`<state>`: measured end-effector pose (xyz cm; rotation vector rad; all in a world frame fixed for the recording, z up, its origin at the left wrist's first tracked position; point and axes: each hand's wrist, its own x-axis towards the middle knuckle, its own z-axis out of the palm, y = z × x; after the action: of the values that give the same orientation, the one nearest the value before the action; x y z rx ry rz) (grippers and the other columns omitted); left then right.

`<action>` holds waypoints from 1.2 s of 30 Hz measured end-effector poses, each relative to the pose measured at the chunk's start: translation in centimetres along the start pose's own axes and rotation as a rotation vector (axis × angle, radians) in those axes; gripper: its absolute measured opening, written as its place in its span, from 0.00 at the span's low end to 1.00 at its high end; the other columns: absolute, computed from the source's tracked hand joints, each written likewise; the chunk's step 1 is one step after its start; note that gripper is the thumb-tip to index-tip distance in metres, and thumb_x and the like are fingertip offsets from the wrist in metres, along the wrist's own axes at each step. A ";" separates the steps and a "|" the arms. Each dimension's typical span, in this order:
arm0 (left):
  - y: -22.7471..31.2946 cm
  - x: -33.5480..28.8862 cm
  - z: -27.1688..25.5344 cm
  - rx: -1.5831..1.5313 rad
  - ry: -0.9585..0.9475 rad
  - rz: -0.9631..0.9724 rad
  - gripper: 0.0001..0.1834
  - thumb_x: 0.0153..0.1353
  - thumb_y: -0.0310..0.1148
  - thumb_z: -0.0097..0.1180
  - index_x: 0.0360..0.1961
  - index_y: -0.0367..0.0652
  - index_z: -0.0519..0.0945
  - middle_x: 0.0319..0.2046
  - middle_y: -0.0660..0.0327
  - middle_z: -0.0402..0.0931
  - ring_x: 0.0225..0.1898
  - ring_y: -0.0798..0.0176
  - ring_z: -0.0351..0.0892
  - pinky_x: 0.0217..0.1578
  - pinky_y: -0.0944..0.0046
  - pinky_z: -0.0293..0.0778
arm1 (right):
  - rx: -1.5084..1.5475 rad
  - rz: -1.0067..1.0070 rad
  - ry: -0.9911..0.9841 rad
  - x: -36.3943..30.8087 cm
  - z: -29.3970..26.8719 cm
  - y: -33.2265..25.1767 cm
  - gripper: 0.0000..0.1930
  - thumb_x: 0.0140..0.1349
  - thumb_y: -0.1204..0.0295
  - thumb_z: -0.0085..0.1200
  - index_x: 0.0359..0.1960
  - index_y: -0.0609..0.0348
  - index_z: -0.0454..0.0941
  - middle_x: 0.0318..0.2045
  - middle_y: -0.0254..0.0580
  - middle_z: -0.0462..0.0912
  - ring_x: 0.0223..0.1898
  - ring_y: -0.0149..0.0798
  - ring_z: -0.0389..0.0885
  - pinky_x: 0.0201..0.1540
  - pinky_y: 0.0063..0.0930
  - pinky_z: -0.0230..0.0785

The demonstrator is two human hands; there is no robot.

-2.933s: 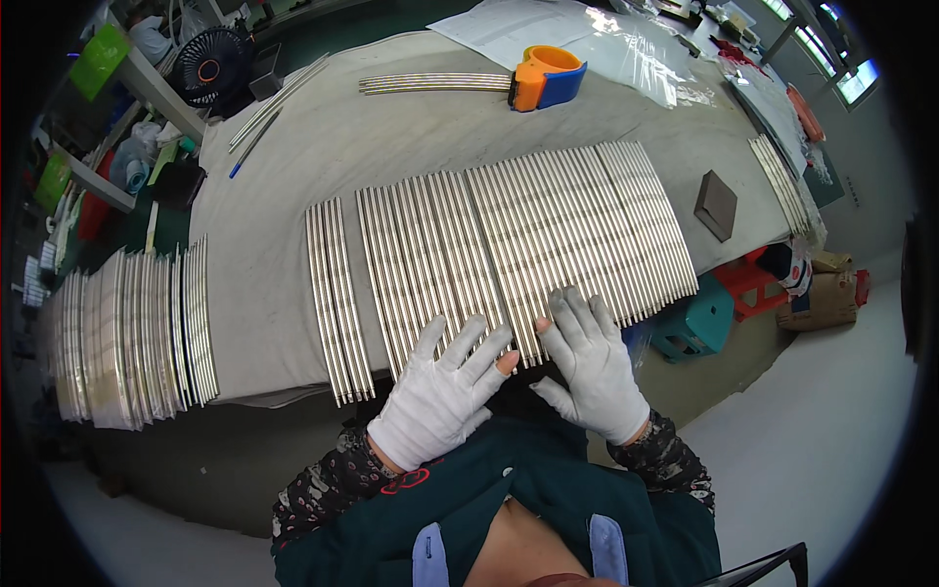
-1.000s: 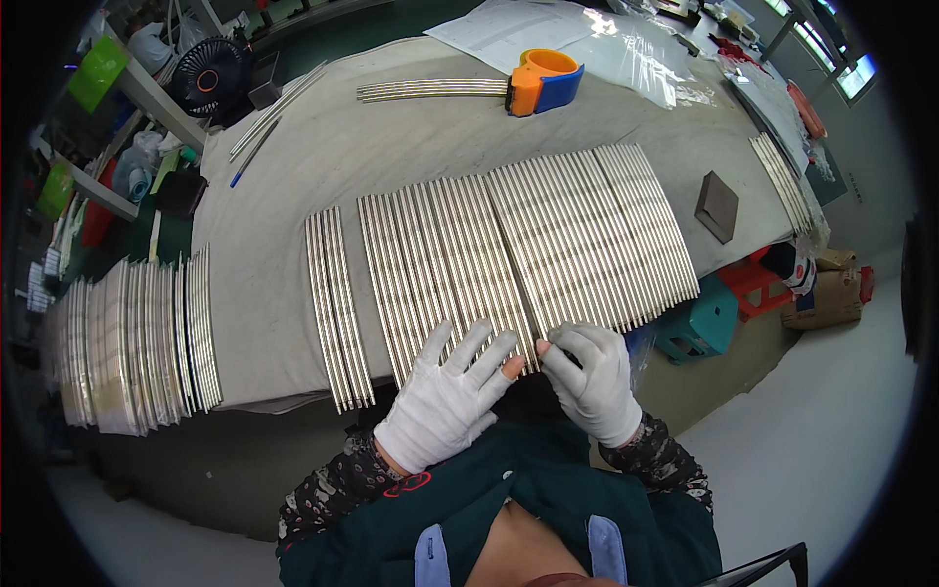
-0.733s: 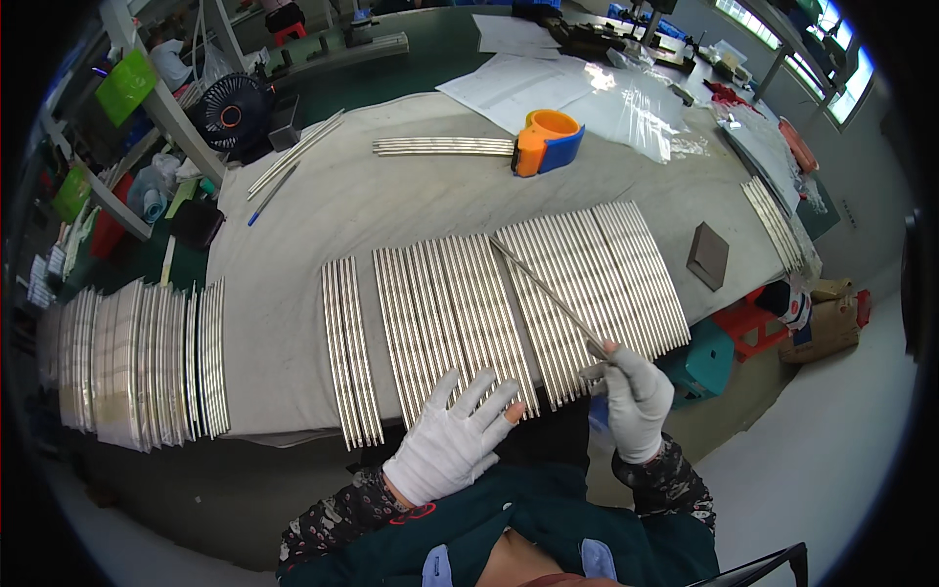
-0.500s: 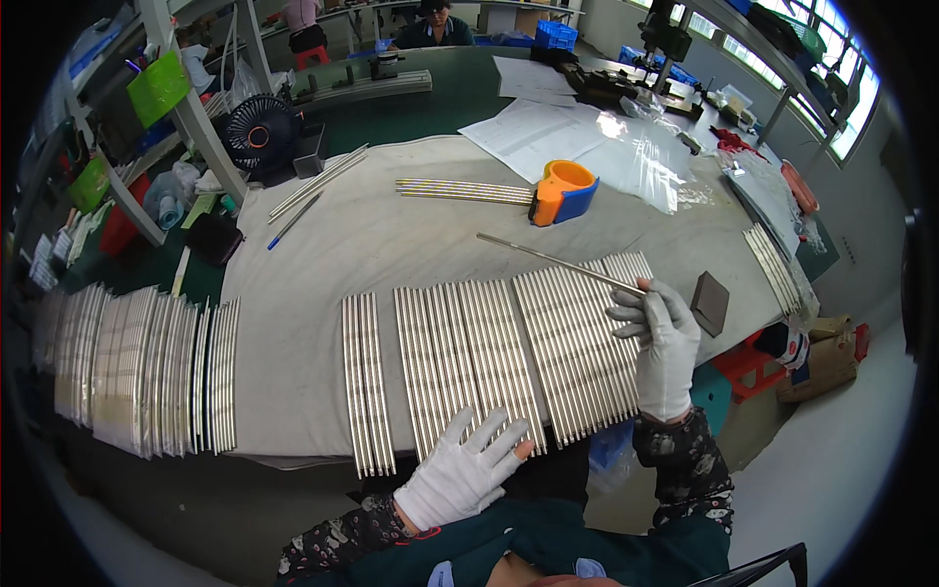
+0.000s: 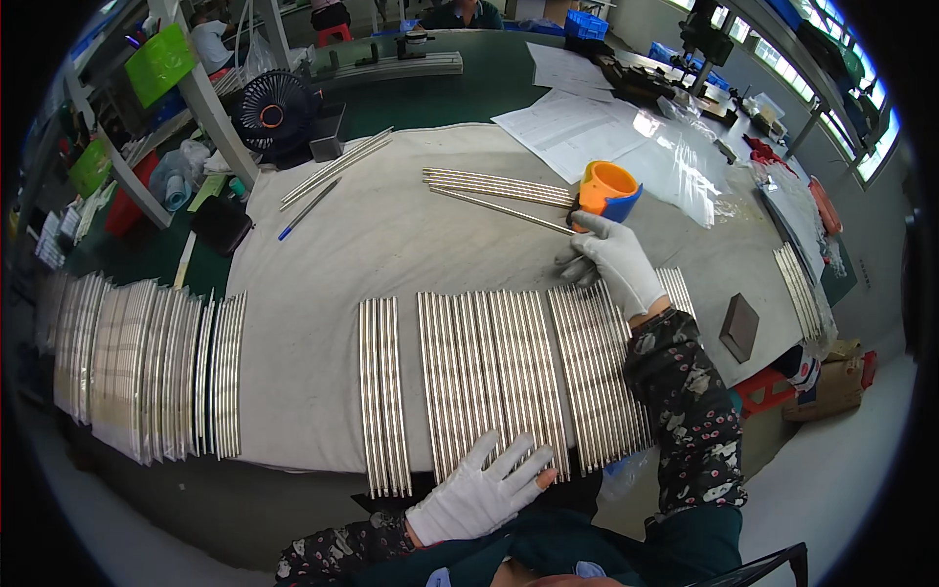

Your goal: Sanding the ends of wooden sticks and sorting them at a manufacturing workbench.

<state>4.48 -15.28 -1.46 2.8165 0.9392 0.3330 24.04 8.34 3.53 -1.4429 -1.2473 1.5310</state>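
My right hand, in a white glove, pinches the near right end of a thin metal rod. That rod lies slanted on the cloth, just in front of several similar rods whose right ends meet an orange and blue tape dispenser. My gloved left hand is spread, its fingers resting on the near ends of a wide row of metal rods. A narrower row lies left of it. Another row sits to its right, partly covered by my right forearm.
Bagged rods are stacked at the left edge. A blue pen and loose rods lie near a black fan. Papers and a plastic bag are at the back right. A dark block stands right of the rows.
My right hand has moved forward and left, bringing the rod from above the right-hand row down beside the rods at the dispenser. My left hand stays spread on the middle row.
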 end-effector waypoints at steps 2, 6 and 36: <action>0.0 -0.1 0.2 0.023 0.007 -0.011 0.29 0.51 0.46 0.59 0.55 0.50 0.71 0.59 0.61 0.64 0.61 0.57 0.61 0.58 0.46 0.59 | -0.546 -0.198 0.201 0.8 -1.0 -0.4 0.26 0.61 0.78 0.44 0.63 0.62 0.60 0.45 0.50 0.79 0.37 0.40 0.83 0.37 0.29 0.76; 0.2 0.3 -0.2 0.064 0.027 0.003 0.22 0.55 0.43 0.54 0.52 0.53 0.74 0.56 0.65 0.69 0.58 0.59 0.65 0.56 0.49 0.61 | -1.319 -0.606 0.675 2.9 -4.5 0.0 0.24 0.57 0.77 0.48 0.59 0.56 0.67 0.51 0.45 0.76 0.44 0.42 0.80 0.46 0.33 0.73; -0.4 0.7 0.4 0.109 0.066 0.056 0.16 0.59 0.49 0.54 0.46 0.60 0.73 0.47 0.70 0.72 0.47 0.67 0.74 0.39 0.62 0.71 | -1.006 -0.391 0.208 3.6 -3.2 2.2 0.09 0.57 0.67 0.56 0.34 0.59 0.80 0.35 0.47 0.79 0.40 0.49 0.78 0.45 0.38 0.69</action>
<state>4.90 -14.59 -1.81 2.9525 0.9196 0.3959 26.95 11.59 0.56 -1.7070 -2.1440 0.4360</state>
